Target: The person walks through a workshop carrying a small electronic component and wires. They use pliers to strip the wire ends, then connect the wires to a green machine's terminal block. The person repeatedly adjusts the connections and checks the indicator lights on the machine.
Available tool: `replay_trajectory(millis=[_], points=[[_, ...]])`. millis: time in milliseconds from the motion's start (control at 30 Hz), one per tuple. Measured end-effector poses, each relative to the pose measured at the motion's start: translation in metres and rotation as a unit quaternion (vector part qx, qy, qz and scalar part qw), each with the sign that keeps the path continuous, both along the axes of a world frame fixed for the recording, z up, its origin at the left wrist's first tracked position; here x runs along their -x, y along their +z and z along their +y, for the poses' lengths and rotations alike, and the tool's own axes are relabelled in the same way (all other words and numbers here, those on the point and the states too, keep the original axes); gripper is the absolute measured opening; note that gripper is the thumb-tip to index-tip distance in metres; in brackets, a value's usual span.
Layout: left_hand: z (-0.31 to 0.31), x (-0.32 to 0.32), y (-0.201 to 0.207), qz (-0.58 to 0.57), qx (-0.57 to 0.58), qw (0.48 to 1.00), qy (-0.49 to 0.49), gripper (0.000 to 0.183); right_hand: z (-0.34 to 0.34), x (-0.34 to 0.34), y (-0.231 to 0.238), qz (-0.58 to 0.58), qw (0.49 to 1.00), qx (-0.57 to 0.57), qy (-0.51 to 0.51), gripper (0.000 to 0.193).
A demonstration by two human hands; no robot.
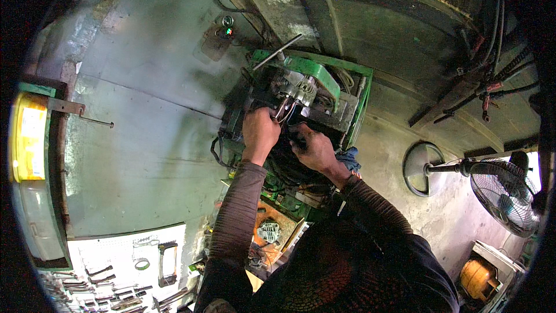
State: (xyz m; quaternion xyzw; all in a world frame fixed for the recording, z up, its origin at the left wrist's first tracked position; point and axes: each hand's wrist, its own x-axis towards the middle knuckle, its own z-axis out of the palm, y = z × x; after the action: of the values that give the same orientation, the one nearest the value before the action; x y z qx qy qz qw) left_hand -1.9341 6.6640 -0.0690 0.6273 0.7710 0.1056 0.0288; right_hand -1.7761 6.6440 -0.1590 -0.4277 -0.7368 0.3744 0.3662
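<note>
Wires form the key relation: they leave the near side of the silver finned housing, with their long axis running from that housing toward the person and into the gap between the hands. The left hand is the nearer of the two; its fingertips meet the left edge of the bundle, just below the housing. The right hand sits below and to the right of the housing—slightly farther from the wires.

Hand state: the two hands are apart, fingers of both curled inward. Whether either is clamped on a wire cannot be told; the fingers hide the contact.

Surroundings, relative to the housing: a green frame encloses it on the right; a metal bar slants above it; a blue cloth lies below right—beside the right wrist.
</note>
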Motion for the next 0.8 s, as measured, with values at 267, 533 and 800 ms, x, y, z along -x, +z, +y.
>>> replay_trajectory(millis=[267,533,800], points=[[-0.002,0.000,0.002,-0.023,-0.025,0.999,-0.012,0.015,0.011,0.010,-0.002,-0.058,0.996,-0.061,0.037,0.046],[-0.002,-0.001,0.000,-0.015,-0.034,0.999,-0.004,0.011,0.013,0.011,-0.001,-0.079,0.993,-0.073,0.042,0.049],[-0.001,0.000,0.003,-0.011,0.003,1.000,-0.002,0.022,0.011,0.009,0.009,-0.053,0.995,-0.076,0.022,0.032]])
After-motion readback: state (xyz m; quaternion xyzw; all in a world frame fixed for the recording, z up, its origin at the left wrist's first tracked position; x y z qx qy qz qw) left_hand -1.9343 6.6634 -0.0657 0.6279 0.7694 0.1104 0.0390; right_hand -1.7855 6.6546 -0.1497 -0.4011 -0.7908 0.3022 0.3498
